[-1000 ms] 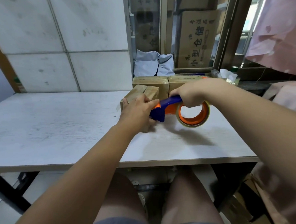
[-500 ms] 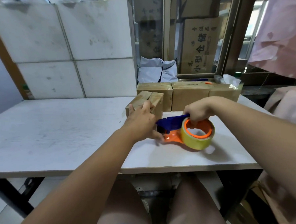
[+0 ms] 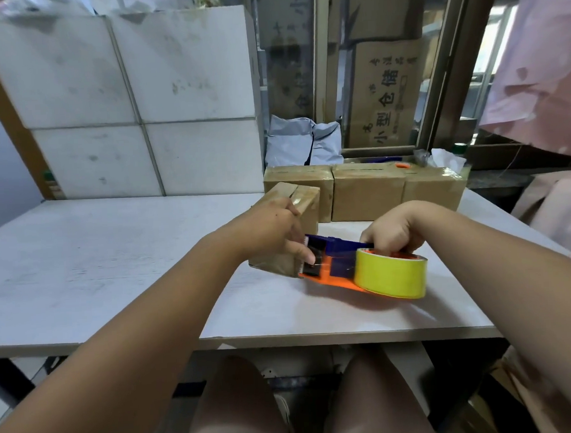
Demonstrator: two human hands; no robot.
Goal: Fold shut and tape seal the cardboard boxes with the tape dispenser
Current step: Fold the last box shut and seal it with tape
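Taping is in progress on the nearest box. The right hand (image 3: 394,235) is clamped on the handle of the orange-and-blue plastic tape dispenser (image 3: 338,273), whose mouth meets the small brown cardboard box (image 3: 305,203) on the white desk (image 3: 114,258). The left hand (image 3: 270,230) grips this box. Behind it, three brown cardboard boxes (image 3: 369,192) appear already sealed.

Left hand (image 3: 268,230) covers much of 1 box (image 3: 306,203) (right hand (image 3: 394,230), the dispenser (image 3: 339,268) handle).
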